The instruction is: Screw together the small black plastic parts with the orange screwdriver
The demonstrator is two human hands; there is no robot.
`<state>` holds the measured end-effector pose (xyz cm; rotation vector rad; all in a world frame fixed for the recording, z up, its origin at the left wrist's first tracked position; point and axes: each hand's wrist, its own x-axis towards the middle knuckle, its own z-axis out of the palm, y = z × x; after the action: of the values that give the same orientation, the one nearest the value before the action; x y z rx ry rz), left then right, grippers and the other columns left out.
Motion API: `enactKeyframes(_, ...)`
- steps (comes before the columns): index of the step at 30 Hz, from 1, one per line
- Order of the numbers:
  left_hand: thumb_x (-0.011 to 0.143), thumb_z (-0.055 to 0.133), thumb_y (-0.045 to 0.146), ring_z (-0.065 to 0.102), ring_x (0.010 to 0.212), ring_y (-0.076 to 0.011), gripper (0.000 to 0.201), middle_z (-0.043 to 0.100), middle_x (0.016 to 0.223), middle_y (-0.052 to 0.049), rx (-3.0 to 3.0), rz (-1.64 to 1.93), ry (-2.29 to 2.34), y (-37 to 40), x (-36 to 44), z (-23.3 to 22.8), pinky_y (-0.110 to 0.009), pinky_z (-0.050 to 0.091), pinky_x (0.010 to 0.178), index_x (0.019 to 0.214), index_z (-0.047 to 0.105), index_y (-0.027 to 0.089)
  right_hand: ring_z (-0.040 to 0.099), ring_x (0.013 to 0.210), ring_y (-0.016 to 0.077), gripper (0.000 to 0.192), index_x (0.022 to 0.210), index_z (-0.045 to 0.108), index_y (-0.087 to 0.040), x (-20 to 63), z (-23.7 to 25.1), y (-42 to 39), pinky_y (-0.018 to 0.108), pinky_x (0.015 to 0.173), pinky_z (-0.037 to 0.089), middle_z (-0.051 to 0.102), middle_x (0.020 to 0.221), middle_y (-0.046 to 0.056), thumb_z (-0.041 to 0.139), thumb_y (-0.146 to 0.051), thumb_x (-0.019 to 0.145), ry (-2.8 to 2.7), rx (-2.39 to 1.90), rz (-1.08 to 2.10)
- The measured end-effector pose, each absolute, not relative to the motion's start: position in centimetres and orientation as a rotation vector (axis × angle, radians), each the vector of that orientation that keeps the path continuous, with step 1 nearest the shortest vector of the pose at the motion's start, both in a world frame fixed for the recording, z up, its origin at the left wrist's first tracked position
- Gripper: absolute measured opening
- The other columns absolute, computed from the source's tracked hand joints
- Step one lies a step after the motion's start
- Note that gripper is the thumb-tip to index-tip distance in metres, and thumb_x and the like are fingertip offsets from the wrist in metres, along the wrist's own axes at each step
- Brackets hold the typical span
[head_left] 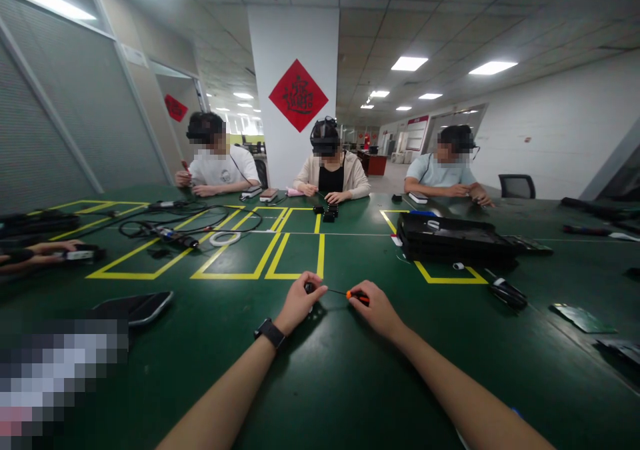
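Observation:
In front of me, my right hand (375, 307) is wrapped round the orange and black handle of a screwdriver (359, 297). The thin metal shaft points left, and its tip reaches the fingers of my left hand (301, 300). Those fingers are closed on a small dark part (310, 289), mostly hidden by the fingers, so its kind cannot be made out. A dark band (270, 333) is on my left wrist. Both hands are just above the green table (330, 383).
Yellow tape outlines (227, 277) mark the table. Cables (170, 235) and a white ring (225, 238) lie left. At right are a black case (450, 237), a dark tool (507, 293) and a green circuit board (583, 318). Several people sit around; a co-worker's hands (55, 250) show at far left.

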<state>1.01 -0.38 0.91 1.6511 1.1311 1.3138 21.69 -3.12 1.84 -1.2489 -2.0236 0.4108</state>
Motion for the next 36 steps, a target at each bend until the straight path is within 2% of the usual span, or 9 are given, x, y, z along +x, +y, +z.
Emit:
enactKeyframes(6,0.069,0.059,0.026,0.053,0.071,-0.0159,0.013,0.058,0.073,-0.001,1.879,1.298,1.229,-1.1,1.0,1.5,-0.026,0.038,0.069,0.079,0.054,0.020,0.050,0.083,0.0170,0.015,0.085,0.060,-0.018,21.9,1.4,-2.8,0.030,0.075,0.040,0.057,0.085,0.005,0.051,-0.029,0.080,-1.982,-1.316,0.335)
enactKeyframes(9,0.069,0.056,0.021,0.052,0.071,-0.0178,0.006,0.059,0.074,-0.001,2.099,1.174,1.323,-1.7,0.9,1.9,-0.026,0.035,0.065,0.074,0.055,0.023,0.049,0.084,0.0183,0.015,0.083,0.060,-0.018,22.1,1.2,-2.6,0.031,0.073,0.040,0.056,0.084,0.005,0.054,-0.031,0.078,-1.976,-1.376,0.265)
enactKeyframes(13,0.070,0.054,0.017,0.052,0.067,-0.0177,0.009,0.059,0.072,-0.001,2.291,1.103,1.347,-1.9,0.8,1.8,-0.026,0.033,0.060,0.074,0.055,0.024,0.049,0.080,0.0187,0.014,0.081,0.060,-0.019,22.2,1.0,-2.6,0.029,0.067,0.040,0.055,0.079,0.005,0.056,-0.032,0.076,-1.997,-1.423,0.243)
enactKeyframes(19,0.073,0.055,0.025,0.053,0.070,-0.0171,0.006,0.057,0.074,-0.001,2.134,1.245,1.358,-1.9,0.8,2.0,-0.025,0.037,0.064,0.078,0.054,0.023,0.048,0.076,0.0190,0.021,0.089,0.058,-0.019,21.6,2.0,-3.4,0.029,0.064,0.038,0.054,0.077,0.005,0.054,-0.035,0.076,-2.051,-1.451,0.199)
enactKeyframes(22,0.077,0.051,0.036,0.053,0.067,-0.0145,0.018,0.056,0.079,-0.002,1.829,1.416,1.309,-2.3,1.5,2.7,-0.025,0.040,0.063,0.087,0.052,0.021,0.048,0.084,0.0213,0.026,0.098,0.056,-0.019,20.9,3.2,-4.4,0.033,0.073,0.038,0.055,0.086,0.007,0.055,-0.033,0.076,-2.066,-1.344,0.118)
enactKeyframes(26,0.082,0.032,0.051,0.046,0.048,-0.0082,0.040,0.055,0.087,-0.002,1.392,1.312,0.944,-3.3,3.3,3.0,-0.022,0.038,0.045,0.109,0.041,0.023,0.045,0.100,0.0233,0.040,0.113,0.049,-0.021,19.7,4.4,-5.8,0.037,0.087,0.035,0.053,0.107,0.009,0.055,-0.031,0.076,-2.210,-1.054,0.134)
enactKeyframes(29,0.081,0.026,0.058,0.045,0.047,-0.0085,0.052,0.052,0.070,0.001,1.175,1.246,0.787,-4.0,4.3,2.7,-0.021,0.039,0.045,0.115,0.038,0.021,0.039,0.113,0.0242,0.062,0.126,0.036,-0.021,19.1,4.7,-6.5,0.038,0.095,0.030,0.044,0.125,0.009,0.060,-0.036,0.071,-2.302,-0.850,0.162)
enactKeyframes(33,0.077,0.029,0.064,0.048,0.050,-0.0094,0.060,0.052,0.063,0.002,1.034,1.201,0.746,-4.7,4.9,2.5,-0.021,0.040,0.048,0.117,0.040,0.020,0.036,0.117,0.0247,0.074,0.130,0.031,-0.020,18.9,4.3,-6.4,0.039,0.098,0.027,0.041,0.129,0.011,0.062,-0.043,0.067,-2.332,-0.740,0.160)
enactKeyframes(36,0.074,0.027,0.069,0.048,0.048,-0.0103,0.067,0.053,0.061,0.002,1.004,1.183,0.773,-5.0,5.4,2.8,-0.022,0.040,0.049,0.116,0.041,0.018,0.038,0.115,0.0246,0.074,0.128,0.032,-0.019,18.8,3.8,-6.1,0.039,0.096,0.029,0.044,0.126,0.010,0.065,-0.036,0.064,-2.320,-0.688,0.145)
